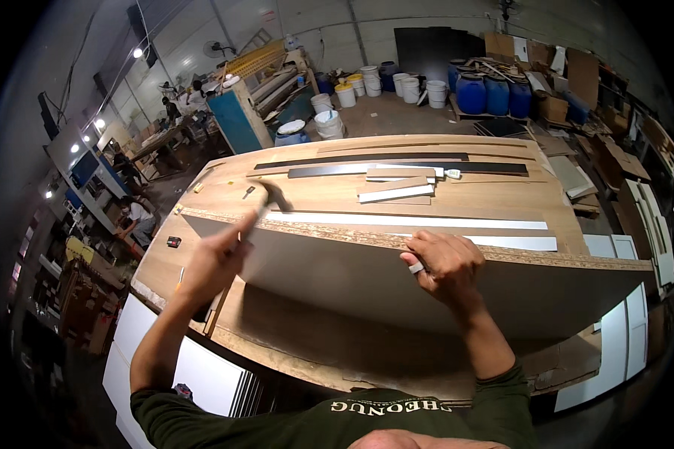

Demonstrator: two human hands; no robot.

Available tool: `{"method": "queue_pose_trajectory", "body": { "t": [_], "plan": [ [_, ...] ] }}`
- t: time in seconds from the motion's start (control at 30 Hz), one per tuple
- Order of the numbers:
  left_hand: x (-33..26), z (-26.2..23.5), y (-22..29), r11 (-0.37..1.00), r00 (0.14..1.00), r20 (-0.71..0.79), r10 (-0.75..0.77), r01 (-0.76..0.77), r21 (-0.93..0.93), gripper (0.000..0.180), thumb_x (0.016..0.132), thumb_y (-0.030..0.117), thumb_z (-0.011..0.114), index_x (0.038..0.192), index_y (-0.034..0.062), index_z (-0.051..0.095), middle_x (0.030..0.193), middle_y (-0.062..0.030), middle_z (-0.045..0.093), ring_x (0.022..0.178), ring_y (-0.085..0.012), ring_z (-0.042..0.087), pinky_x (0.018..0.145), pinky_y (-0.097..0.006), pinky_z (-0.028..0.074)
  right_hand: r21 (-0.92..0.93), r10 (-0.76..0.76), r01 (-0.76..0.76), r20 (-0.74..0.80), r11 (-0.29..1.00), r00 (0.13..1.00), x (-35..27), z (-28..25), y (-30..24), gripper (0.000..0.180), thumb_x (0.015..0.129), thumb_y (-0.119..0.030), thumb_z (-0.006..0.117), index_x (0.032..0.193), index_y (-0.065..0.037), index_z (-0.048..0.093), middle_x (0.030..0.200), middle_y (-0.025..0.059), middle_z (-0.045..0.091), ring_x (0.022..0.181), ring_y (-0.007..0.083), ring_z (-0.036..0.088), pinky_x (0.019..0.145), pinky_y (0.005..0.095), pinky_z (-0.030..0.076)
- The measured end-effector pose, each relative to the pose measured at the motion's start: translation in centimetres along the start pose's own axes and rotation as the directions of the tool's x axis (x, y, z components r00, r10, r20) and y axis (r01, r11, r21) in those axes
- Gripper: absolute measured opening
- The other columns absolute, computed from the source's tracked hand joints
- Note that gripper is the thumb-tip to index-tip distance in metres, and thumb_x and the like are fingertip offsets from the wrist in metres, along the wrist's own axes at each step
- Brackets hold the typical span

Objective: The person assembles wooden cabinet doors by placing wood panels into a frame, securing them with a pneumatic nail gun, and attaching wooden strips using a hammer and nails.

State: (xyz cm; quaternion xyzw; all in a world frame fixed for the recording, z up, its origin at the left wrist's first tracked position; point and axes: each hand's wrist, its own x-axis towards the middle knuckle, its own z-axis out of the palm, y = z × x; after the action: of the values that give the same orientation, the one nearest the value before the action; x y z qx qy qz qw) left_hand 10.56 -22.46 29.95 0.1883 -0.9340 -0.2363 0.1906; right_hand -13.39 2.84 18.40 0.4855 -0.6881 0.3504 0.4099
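A long grey particleboard panel (314, 273) stands on edge across the wooden table (502, 153), its raw chipboard edge facing up. My left hand (219, 258) is closed round the handle of a hammer (277, 196), raised at the panel's left part; the hammer is slightly blurred. It is not clear whether the hammer head touches the edge. Farther right, my right hand (451, 262) grips the panel's top edge, with the fingers over it and the thumb on the near face. A small white band or piece shows by its thumb.
Behind the panel lie white strips (412, 221), dark strips (408, 170) and short board pieces (397, 187). A small black-and-red object (174, 242) sits at the table's left. Beyond are blue drums (496, 96), white buckets (329, 123) and stacked scrap boards (577, 179). Another person (138, 217) is far left.
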Motion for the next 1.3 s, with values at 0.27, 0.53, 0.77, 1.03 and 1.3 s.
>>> {"method": "queue_pose_trajectory", "body": {
  "t": [0.27, 0.53, 0.77, 1.03, 1.3],
  "plan": [
    [0.1, -0.3, -10.1, 0.891, 0.929, -0.123, 0.35, -0.29, 0.348, 0.047, 0.094, 0.006, 0.049, 0.139, 0.0201, 0.047, 0.073, 0.002, 0.051, 0.061, -0.0026, 0.046, 0.044, -0.021, 0.039, 0.021, -0.013, 0.014, -0.023, 1.0, 1.0, 0.7, -0.1, -0.6, 0.015, 0.079, -0.028, 0.07, 0.082, -0.013, 0.067, 0.082, -0.0013, 0.069, 0.072, 0.0156, 0.066, 0.065, 0.0283, 0.048],
    [2.5, -2.9, -4.9, 0.993, 0.877, -0.475, -0.07, 0.016, -0.117, 0.052, 0.093, 0.011, 0.051, 0.143, 0.018, 0.038, 0.058, -0.0006, 0.048, 0.045, -0.0089, 0.043, 0.043, -0.025, 0.041, -0.041, -0.02, 0.019, -0.019, 0.999, 1.0, 0.6, 0.0, 0.3, 0.017, 0.082, -0.03, 0.067, 0.081, -0.014, 0.069, 0.081, 0.0004, 0.07, 0.073, 0.0164, 0.067, 0.065, 0.0281, 0.049],
    [1.9, -4.7, -7.6, 0.956, 0.931, -0.235, -0.28, 0.293, 0.022, 0.053, 0.09, 0.011, 0.056, 0.14, 0.0224, 0.044, 0.065, -0.0031, 0.057, 0.051, -0.0107, 0.052, 0.047, -0.026, 0.043, -0.046, -0.025, 0.025, -0.007, 0.999, 1.0, 0.6, 0.1, 0.0, 0.018, 0.083, -0.031, 0.067, 0.081, -0.013, 0.068, 0.08, 0.0003, 0.069, 0.073, 0.0173, 0.066, 0.066, 0.0286, 0.049],
    [1.7, -5.3, -13.3, 0.854, 0.892, -0.151, -0.425, 0.451, 0.258, 0.047, 0.09, 0.016, 0.059, 0.136, 0.0231, 0.049, 0.06, -0.0092, 0.056, 0.045, -0.0148, 0.052, 0.047, -0.032, 0.046, -0.03, -0.031, 0.031, -0.003, 0.999, 1.0, 0.6, 0.0, -0.1, 0.018, 0.082, -0.031, 0.067, 0.08, -0.013, 0.066, 0.08, -0.0001, 0.068, 0.072, 0.0174, 0.066, 0.065, 0.0287, 0.048],
    [2.0, -4.8, -18.0, 0.748, 0.814, -0.31, -0.491, 0.576, 0.33, 0.048, 0.09, 0.02, 0.052, 0.138, 0.0207, 0.046, 0.071, -0.0157, 0.065, 0.045, -0.0233, 0.06, 0.053, -0.038, 0.052, -0.041, -0.021, 0.021, 0.017, 0.999, 1.0, 0.4, -0.3, -0.4, 0.018, 0.081, -0.031, 0.069, 0.08, -0.013, 0.067, 0.081, 0.0005, 0.069, 0.075, 0.0181, 0.067, 0.067, 0.03, 0.049]
  ]
}}
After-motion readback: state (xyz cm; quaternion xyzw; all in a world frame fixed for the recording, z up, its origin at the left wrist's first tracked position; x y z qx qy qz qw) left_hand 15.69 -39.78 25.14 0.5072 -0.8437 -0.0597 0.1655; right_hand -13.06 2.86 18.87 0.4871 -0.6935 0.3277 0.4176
